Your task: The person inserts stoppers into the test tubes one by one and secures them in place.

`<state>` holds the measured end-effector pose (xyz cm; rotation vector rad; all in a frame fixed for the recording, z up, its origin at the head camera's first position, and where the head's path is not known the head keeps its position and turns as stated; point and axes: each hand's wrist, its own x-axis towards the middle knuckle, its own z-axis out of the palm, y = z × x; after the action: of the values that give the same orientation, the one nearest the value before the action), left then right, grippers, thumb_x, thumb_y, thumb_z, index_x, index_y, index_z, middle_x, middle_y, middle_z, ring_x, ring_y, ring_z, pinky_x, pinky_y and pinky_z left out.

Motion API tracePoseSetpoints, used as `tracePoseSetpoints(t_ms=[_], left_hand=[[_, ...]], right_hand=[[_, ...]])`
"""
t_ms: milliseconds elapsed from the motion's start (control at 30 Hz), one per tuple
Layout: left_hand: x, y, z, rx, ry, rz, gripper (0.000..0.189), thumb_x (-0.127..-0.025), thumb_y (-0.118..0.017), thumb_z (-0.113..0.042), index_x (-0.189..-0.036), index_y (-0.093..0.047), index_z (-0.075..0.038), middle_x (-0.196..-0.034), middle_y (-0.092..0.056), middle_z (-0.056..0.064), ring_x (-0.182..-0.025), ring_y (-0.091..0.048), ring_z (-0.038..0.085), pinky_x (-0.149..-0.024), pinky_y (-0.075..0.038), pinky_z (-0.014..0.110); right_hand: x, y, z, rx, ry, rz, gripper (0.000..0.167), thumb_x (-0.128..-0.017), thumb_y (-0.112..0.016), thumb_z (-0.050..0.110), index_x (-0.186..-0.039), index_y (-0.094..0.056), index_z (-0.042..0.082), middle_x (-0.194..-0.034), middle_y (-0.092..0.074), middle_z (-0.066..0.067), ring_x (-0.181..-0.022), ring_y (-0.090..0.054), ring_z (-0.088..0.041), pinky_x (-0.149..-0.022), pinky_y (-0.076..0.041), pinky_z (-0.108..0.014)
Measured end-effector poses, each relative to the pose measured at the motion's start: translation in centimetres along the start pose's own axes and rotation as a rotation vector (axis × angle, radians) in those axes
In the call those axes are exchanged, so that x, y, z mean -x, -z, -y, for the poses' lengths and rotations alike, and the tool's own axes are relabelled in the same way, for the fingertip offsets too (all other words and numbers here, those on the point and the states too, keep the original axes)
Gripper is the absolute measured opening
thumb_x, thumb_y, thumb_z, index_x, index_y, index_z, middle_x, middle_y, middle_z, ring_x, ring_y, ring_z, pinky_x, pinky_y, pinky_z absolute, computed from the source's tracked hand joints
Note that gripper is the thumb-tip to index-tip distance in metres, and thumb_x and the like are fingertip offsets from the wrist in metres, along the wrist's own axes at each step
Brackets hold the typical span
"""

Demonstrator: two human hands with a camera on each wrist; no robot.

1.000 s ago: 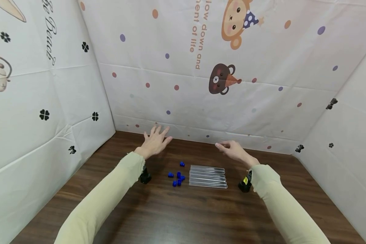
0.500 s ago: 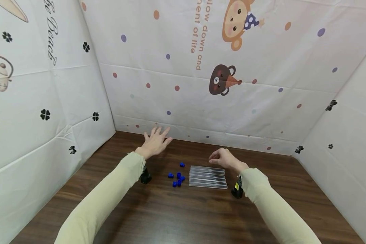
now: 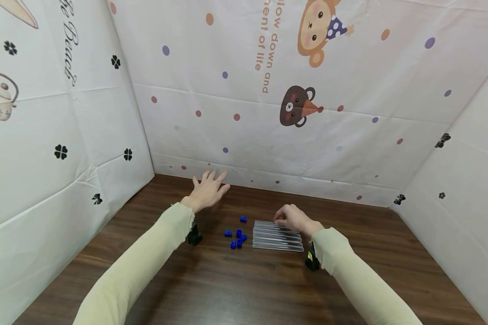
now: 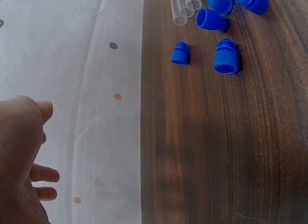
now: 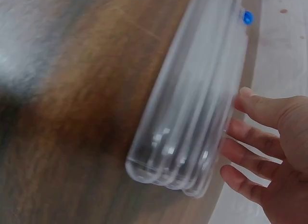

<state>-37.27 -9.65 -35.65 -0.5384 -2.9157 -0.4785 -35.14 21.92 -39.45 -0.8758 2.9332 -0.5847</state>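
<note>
Several clear test tubes [image 3: 277,239] lie side by side on the dark wooden table, rounded ends to the right. My right hand [image 3: 294,219] is over the farthest tube. In the right wrist view, the thumb and loosely bent fingers of this hand [image 5: 274,142] are at that tube's side; whether they touch it I cannot tell. Left of the tubes lie several blue ribbed stoppers [image 3: 239,234], one of them [image 4: 181,54] apart from the cluster. My left hand [image 3: 205,192] is spread out near the back wall, holding nothing.
White printed sheets hang as a back wall [image 3: 236,135] and side walls [image 3: 97,171]. The back sheet meets the table's far edge close behind both hands. The wooden tabletop [image 3: 244,289] extends toward me.
My right hand has come left and nearer to me, from behind the tubes down to the farthest one. The left hand, tubes and stoppers have stayed in place.
</note>
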Motion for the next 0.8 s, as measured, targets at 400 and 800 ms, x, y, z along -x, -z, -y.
tracePoseSetpoints(t_ms=[400, 800], left_hand=[[0.2, -0.2, 0.0, 0.011, 0.006, 0.015, 0.057, -0.104, -0.032, -0.044, -0.155, -0.018, -0.022, -0.157, -0.022, 0.022, -0.146, -0.013, 0.044, -0.107, -0.008, 0.077], [0.5, -0.4, 0.1, -0.008, 0.015, 0.025, 0.057, -0.104, -0.032, -0.045, -0.155, -0.019, -0.023, -0.156, -0.026, 0.022, -0.146, -0.016, 0.043, -0.108, -0.011, 0.075]], right_hand=[[-0.2, -0.9, 0.5, 0.062, -0.005, -0.026, 0.005, -0.087, -0.069, 0.008, -0.086, -0.074, 0.006, -0.075, -0.071, -0.002, -0.059, -0.051, -0.005, -0.056, -0.044, -0.023], [-0.5, -1.5, 0.3, 0.092, -0.033, -0.027, 0.006, -0.088, -0.068, 0.009, -0.088, -0.074, 0.008, -0.073, -0.066, 0.000, -0.061, -0.051, -0.006, -0.057, -0.043, -0.024]])
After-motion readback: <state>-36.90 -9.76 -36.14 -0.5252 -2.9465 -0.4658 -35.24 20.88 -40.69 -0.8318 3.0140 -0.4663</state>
